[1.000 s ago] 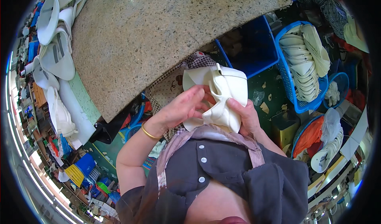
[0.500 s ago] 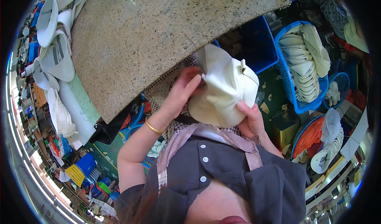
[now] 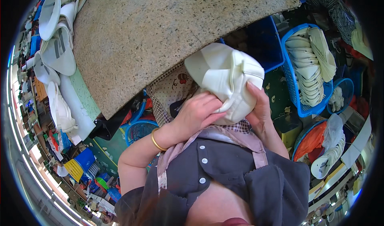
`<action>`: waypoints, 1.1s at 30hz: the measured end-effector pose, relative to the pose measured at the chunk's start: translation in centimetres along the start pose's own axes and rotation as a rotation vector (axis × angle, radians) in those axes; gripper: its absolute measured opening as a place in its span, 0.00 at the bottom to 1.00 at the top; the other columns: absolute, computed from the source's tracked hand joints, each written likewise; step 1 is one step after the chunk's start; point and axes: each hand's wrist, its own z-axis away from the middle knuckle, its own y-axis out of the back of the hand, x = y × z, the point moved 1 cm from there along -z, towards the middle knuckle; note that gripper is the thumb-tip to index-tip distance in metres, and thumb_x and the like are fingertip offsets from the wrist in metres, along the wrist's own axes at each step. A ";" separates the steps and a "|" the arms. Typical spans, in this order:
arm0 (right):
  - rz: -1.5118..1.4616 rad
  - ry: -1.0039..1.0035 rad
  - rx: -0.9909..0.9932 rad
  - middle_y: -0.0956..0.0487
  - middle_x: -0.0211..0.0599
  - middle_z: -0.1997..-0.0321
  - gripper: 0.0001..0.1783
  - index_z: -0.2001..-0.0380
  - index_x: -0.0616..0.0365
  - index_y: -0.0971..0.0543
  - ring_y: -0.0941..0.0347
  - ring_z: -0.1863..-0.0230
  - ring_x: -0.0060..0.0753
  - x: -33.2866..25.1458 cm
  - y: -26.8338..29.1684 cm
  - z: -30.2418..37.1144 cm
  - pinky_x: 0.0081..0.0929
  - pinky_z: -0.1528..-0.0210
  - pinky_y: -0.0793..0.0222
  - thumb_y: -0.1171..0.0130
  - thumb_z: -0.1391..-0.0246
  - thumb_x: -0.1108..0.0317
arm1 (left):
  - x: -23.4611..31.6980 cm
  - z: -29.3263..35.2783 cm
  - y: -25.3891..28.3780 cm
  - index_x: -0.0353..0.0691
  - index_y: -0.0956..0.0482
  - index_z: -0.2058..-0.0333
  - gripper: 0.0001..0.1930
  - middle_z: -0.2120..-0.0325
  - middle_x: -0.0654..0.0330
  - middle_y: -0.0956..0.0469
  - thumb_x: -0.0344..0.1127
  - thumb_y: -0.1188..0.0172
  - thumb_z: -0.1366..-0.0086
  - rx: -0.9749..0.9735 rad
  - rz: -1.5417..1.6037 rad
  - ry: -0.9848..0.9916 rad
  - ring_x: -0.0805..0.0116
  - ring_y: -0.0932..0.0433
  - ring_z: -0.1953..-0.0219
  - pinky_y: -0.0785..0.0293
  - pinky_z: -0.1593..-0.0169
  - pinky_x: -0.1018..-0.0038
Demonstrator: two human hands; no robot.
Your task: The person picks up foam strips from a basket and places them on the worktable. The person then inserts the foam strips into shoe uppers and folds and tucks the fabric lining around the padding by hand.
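A cream-white cap (image 3: 246,72) is held between my hands over my lap, just off the near edge of the stone table. Its curved brim points up and to the left. My left hand (image 3: 199,110) is closed on the cap's lower left edge, pinching the fabric between thumb and fingers. On the opposite side, my right hand (image 3: 259,106) grips the crown, thumb on the outer surface and its other fingers partly hidden beneath. Seams run down the crown between the hands.
The speckled stone table (image 3: 140,38) fills the upper middle. White cap-like pieces (image 3: 59,52) pile along its left side. At the right stand a dark blue bin (image 3: 276,46) and a light blue basket (image 3: 289,72) of stacked white pieces. Another blue basket (image 3: 136,134) sits beyond my left arm.
My left hand has moved down and right from near the brim to the cap's lower edge. The cap has turned, and its brim now points up-left. My right hand has slid higher on the crown.
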 end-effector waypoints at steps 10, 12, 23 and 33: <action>-0.138 0.195 -0.015 0.28 0.35 0.47 0.20 0.46 0.58 0.34 0.32 0.45 0.31 0.8 -0.5 -0.1 0.35 0.40 0.39 0.50 0.42 0.70 | 1.6 -3.0 3.1 0.37 0.26 0.63 0.17 0.77 0.58 0.28 0.37 0.34 0.51 0.104 -0.238 0.012 0.62 0.33 0.77 0.35 0.74 0.71; -0.233 0.164 -0.009 0.29 0.36 0.46 0.21 0.45 0.59 0.35 0.33 0.45 0.32 0.7 -0.9 0.1 0.36 0.40 0.39 0.50 0.42 0.69 | 0.8 -3.0 2.3 0.36 0.26 0.64 0.15 0.78 0.58 0.28 0.35 0.35 0.48 0.157 -0.245 -0.021 0.61 0.32 0.77 0.35 0.73 0.72; -0.182 0.149 -0.098 0.29 0.33 0.45 0.21 0.45 0.57 0.34 0.34 0.44 0.30 2.1 -1.0 -0.1 0.34 0.41 0.40 0.50 0.41 0.68 | 0.6 -3.4 2.5 0.34 0.27 0.72 0.13 0.78 0.53 0.27 0.37 0.36 0.48 0.013 -0.256 0.142 0.55 0.27 0.75 0.31 0.70 0.68; -0.088 0.116 -0.127 0.29 0.31 0.45 0.21 0.45 0.54 0.33 0.36 0.43 0.29 2.9 -1.0 0.0 0.35 0.39 0.43 0.48 0.42 0.70 | -1.3 -3.8 3.8 0.35 0.27 0.79 0.13 0.82 0.52 0.28 0.39 0.38 0.47 -0.406 0.163 0.316 0.54 0.28 0.78 0.33 0.74 0.68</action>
